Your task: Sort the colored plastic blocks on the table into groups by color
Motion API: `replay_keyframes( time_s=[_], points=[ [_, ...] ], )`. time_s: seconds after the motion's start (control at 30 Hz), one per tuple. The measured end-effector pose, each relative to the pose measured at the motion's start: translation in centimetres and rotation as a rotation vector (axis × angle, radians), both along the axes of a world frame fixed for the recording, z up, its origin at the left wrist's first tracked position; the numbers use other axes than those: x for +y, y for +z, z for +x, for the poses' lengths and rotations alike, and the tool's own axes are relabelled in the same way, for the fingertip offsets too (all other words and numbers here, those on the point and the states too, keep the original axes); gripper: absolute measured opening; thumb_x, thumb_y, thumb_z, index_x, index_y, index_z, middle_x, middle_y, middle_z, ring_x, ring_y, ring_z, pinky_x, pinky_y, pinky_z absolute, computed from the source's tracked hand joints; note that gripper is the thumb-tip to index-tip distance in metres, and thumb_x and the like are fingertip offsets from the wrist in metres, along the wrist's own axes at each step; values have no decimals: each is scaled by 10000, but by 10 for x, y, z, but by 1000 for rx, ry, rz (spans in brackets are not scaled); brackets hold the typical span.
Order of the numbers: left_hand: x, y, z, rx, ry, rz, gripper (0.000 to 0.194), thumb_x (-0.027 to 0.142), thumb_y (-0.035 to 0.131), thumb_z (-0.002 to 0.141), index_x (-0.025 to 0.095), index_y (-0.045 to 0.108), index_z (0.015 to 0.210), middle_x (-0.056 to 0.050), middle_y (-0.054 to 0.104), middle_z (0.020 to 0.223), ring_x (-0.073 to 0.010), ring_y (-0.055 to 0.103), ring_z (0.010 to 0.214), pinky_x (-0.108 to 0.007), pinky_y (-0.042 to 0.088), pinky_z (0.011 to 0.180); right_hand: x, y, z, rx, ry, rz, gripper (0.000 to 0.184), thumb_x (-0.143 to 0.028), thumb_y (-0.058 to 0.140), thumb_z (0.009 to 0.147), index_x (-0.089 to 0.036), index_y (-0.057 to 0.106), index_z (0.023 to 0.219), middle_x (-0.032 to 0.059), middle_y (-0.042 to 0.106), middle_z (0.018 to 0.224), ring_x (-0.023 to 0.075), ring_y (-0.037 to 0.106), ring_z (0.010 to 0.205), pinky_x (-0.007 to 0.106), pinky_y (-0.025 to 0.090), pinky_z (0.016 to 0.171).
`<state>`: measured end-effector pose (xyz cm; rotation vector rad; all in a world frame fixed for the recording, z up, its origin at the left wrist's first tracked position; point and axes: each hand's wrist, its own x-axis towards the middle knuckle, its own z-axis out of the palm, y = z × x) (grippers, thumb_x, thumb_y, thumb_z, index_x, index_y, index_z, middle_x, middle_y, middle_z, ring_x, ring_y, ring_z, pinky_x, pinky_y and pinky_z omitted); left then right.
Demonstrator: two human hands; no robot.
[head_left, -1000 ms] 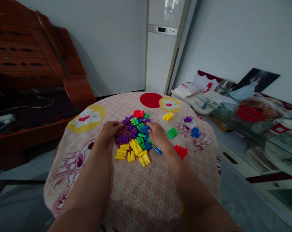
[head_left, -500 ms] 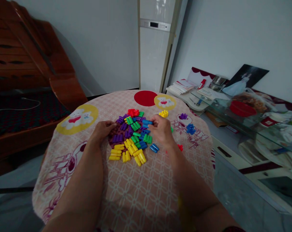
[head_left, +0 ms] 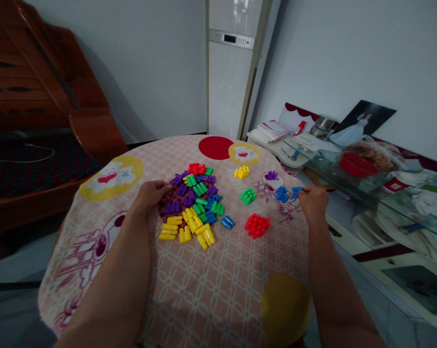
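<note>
My right hand (head_left: 314, 202) reaches to the table's right side, fingers pinched on a blue toy building block (head_left: 296, 192). Just left of it lies a group of blue blocks (head_left: 282, 194). My left hand (head_left: 152, 194) rests at the left edge of a flat maroon base (head_left: 166, 197), its fingers closed at the rim. Mixed blocks are heaped on and around this base: purple blocks (head_left: 173, 208), green blocks (head_left: 200, 188), yellow blocks (head_left: 192, 221) and red blocks (head_left: 196, 168). A loose blue block (head_left: 227, 222) lies right of the heap.
Separate groups stand on the patterned tablecloth (head_left: 211, 290): yellow pieces (head_left: 242, 172), green pieces (head_left: 248, 196), red pieces (head_left: 257, 225) and purple pieces (head_left: 272, 175). A cluttered glass-topped cabinet (head_left: 348, 179) borders the right. A wooden bench (head_left: 91, 125) stands left, a white floor unit (head_left: 227, 82) behind.
My right hand has carried the blue block from the heap rightward to beside the blue group. The green and red groups it covered now show fully. My left hand stays at the base.
</note>
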<state>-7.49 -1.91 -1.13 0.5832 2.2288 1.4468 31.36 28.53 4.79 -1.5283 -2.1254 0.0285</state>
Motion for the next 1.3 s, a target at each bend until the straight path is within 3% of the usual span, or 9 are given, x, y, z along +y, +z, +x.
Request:
replay_keyframes(
  time_s=[0.13,0.3,0.47,0.57,0.67,0.8,0.9,1.1,1.3],
  points=[
    [1,1,0,-1,5,-11,251,394,737,622,161,677,693,-22,657,551,-150,571,485,-234,463,486,21,-7,-9,-147,-7,-33,327,-187,541,780,-78,793,958,209,756,954,302,705,927,373,515,837],
    [1,3,0,1,-7,-23,267,413,746,630,164,681,701,-14,651,548,-143,565,485,-232,462,488,28,-15,-21,-155,-4,-104,316,-169,552,748,-81,802,920,218,751,889,311,703,891,367,514,789],
    [1,2,1,-25,6,-21,275,418,732,646,163,684,740,-9,641,540,-150,565,486,-239,461,481,20,-12,-27,-172,-7,-141,297,-185,524,793,-103,800,868,221,744,899,306,696,858,363,498,746],
    [1,1,1,-20,9,-22,284,428,736,643,164,682,733,-8,637,537,-152,570,493,-234,451,478,-1,-1,-34,-154,-46,-21,329,-209,485,858,-103,785,945,226,735,940,297,687,864,363,481,746],
    [1,0,1,-14,9,-16,288,435,740,642,163,678,716,-7,632,534,-146,562,486,-231,441,477,-38,11,-51,-114,127,64,322,-250,482,905,-130,761,1013,180,739,947,261,676,864,334,459,764],
    [1,-1,0,-11,12,-1,290,430,746,630,162,685,722,-6,629,530,-139,552,481,-229,441,480,-98,14,-85,-128,586,-51,241,-268,520,925,-183,740,972,87,739,917,201,654,839,280,439,765],
    [0,-2,-1,-8,2,6,272,413,737,633,161,687,721,-11,640,539,-141,559,489,-231,456,492,-132,6,-114,-215,821,-97,223,-232,505,939,-181,720,968,86,715,958,199,641,890,274,435,786],
    [1,-4,-4,-8,-17,-12,290,437,736,646,164,695,736,-18,649,549,-155,575,494,-246,468,494,-150,-15,-158,-376,881,-126,393,-62,358,947,-172,626,1213,128,657,1121,216,603,1048,295,438,884],
    [2,-4,-4,-3,-4,-11,243,409,719,666,175,682,722,-13,642,538,-154,569,473,-244,461,475,-150,-17,-165,-337,919,-183,368,-48,353,936,-156,634,1148,137,668,1120,226,617,1038,312,439,891]
  ],
)
